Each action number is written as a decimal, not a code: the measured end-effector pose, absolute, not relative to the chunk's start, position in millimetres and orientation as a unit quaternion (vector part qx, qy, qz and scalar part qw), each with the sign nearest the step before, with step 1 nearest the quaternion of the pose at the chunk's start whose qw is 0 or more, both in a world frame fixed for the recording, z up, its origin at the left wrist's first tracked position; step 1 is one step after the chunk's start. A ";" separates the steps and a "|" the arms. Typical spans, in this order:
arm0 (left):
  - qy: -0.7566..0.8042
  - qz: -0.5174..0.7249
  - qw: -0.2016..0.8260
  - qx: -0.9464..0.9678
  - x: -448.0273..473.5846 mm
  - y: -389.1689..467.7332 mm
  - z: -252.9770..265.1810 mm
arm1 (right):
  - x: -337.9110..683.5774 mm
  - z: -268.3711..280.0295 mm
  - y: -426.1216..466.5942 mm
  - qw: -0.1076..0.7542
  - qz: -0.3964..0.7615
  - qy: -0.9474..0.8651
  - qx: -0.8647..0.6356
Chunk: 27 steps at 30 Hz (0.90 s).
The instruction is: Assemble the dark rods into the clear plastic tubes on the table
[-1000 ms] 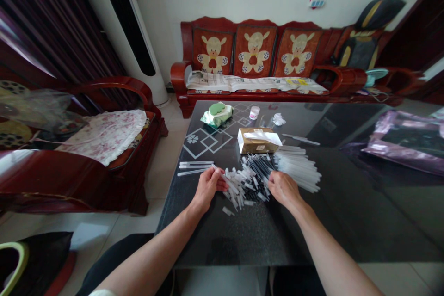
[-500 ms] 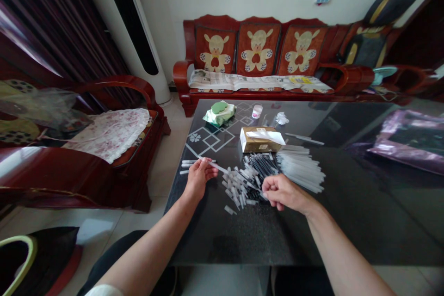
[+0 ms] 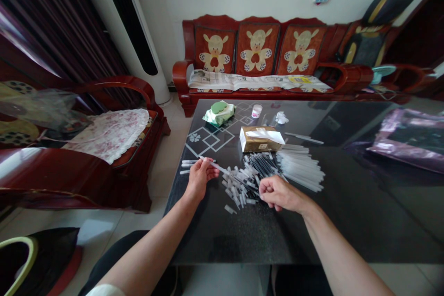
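Note:
My left hand point(image 3: 201, 176) is closed around a slim, translucent white pen barrel point(image 3: 218, 167), which slants down to the right over the left side of a heap of short white caps point(image 3: 237, 187). At the heap's right edge, my right hand point(image 3: 279, 193) is closed in a pinch on a thin, dark pen refill point(image 3: 247, 185). The refill points at the barrel's lower end; whether its tip is inside cannot be made out. Behind the right hand lies a pile of black refills point(image 3: 262, 164). Long translucent barrels point(image 3: 301, 166) are stacked to its right.
Several finished-looking white sticks point(image 3: 187, 164) lie by the left hand. A gold tissue box point(image 3: 262, 141) stands behind the piles, with a green wipes pack point(image 3: 219, 113), a small jar point(image 3: 256, 111) and crumpled tissue point(image 3: 281, 117) farther back. A purple bag point(image 3: 409, 141) lies right on the dark table point(image 3: 347, 222).
My right hand has moved slightly left, toward the barrel, and the thin refill now lines up with the barrel's end. My left hand has barely moved.

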<state>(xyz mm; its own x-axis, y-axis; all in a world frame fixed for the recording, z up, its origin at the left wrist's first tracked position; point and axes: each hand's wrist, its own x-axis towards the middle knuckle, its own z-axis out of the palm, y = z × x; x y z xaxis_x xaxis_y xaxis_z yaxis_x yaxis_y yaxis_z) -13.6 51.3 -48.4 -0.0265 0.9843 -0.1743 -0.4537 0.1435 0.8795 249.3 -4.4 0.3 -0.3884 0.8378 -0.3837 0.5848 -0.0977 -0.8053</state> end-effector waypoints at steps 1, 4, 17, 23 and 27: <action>0.427 0.575 0.623 0.315 -13.5 51.1 -48.6 | 249.2 -0.2 -4.5 0.124 0.509 -0.661 -0.537; 0.428 0.572 0.620 0.325 -12.9 50.2 -49.5 | 248.2 -0.7 -4.5 0.124 0.512 -0.661 -0.535; 0.433 0.551 0.629 0.338 -9.7 47.0 -44.2 | 246.2 -3.4 -2.2 0.143 0.502 -0.663 -0.537; 0.425 0.496 0.667 0.359 1.5 34.7 -42.1 | 243.8 -7.7 -2.5 0.168 0.502 -0.663 -0.529; 0.406 0.455 0.697 0.376 10.0 26.3 -40.1 | 238.9 -11.9 -1.9 0.205 0.515 -0.645 -0.526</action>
<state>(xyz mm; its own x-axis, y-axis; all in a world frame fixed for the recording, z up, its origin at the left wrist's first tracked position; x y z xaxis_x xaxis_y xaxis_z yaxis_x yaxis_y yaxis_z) 10.0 26.3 -40.1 0.2551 0.9406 -0.2241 -0.3292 0.3024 0.8945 238.9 -1.9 -11.9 -0.3625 0.8900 -0.2767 0.4678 -0.0830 -0.8799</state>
